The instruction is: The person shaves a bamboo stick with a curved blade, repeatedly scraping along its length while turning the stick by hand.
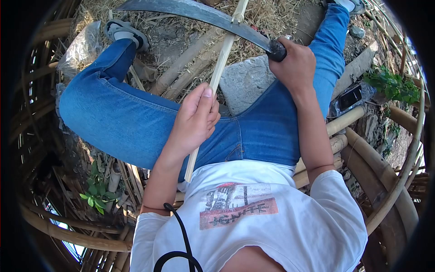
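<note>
My left hand [195, 119] is closed around a long pale bamboo strip [223, 58], thumb uppermost. The strip slants from my waist up past the top edge of the view. In my right hand [295, 65] is the dark handle of a large curved knife [195, 12], whose blade reaches to the upper left. Near the handle half, the blade crosses the strip and touches it. Just above that crossing, the strip has a rough, splintered spot. Both hands are over my spread legs in blue jeans.
A flat grey stone [247, 81] lies between my legs, beside bamboo poles [190, 68] and shavings [276, 16]. A phone [350, 98] rests at the right near green leaves [392, 86]. Curved bamboo [398, 181] rings the right side; a clear plastic bag [84, 50] is upper left.
</note>
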